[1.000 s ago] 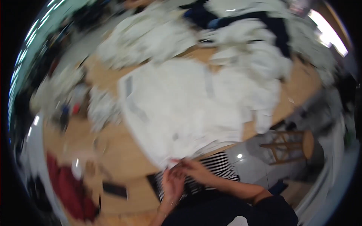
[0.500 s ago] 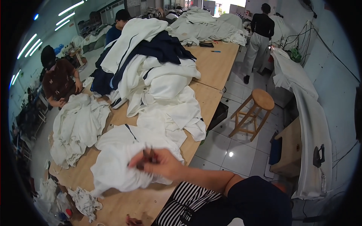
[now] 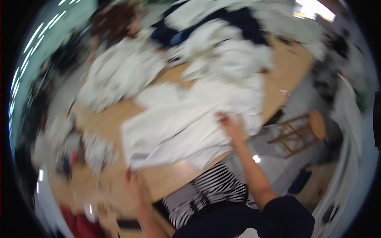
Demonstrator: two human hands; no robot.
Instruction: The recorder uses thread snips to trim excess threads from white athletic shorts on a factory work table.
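Hands apart now vs together a second ago: left hand (image 3: pixel 134 183) at near corner of garment (image 3: pixel 166 131), right hand (image 3: pixel 231 126) farther out, over white cloth. Garment lies narrower between them vs spread wide ahead of both.

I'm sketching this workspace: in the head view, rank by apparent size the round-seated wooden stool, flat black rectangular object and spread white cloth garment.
1. Spread white cloth garment
2. Round-seated wooden stool
3. Flat black rectangular object
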